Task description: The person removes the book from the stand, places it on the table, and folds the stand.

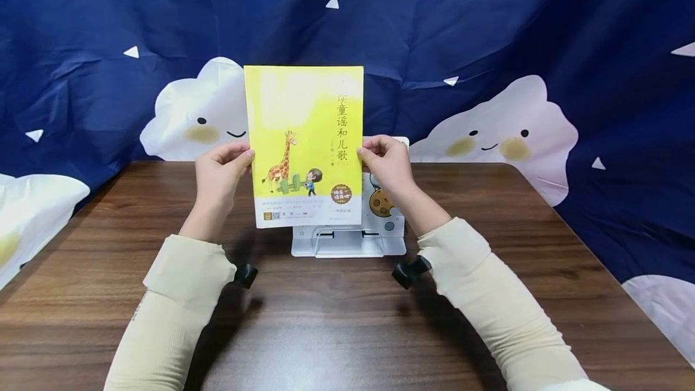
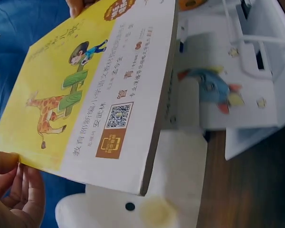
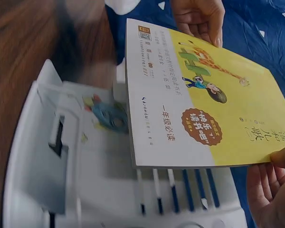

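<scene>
A yellow book [image 1: 305,137] with a giraffe and a child on its cover is held upright above the table, front towards the head camera. My left hand [image 1: 219,171] pinches its left edge between thumb and fingers. On the opposite edge, my right hand [image 1: 388,165] has the same kind of pinch. Behind and below the book stands a white book stand [image 1: 353,246] with cartoon prints, partly hidden by it. The right wrist view shows slots in the stand's back plate [image 3: 104,175], with the book's lower edge over it.
The brown wooden table [image 1: 336,318] stretches around the stand. A dark blue cloth [image 1: 461,17] with smiling clouds and white triangles hangs behind it. Black wrist devices [image 1: 411,271] sit at both cuffs.
</scene>
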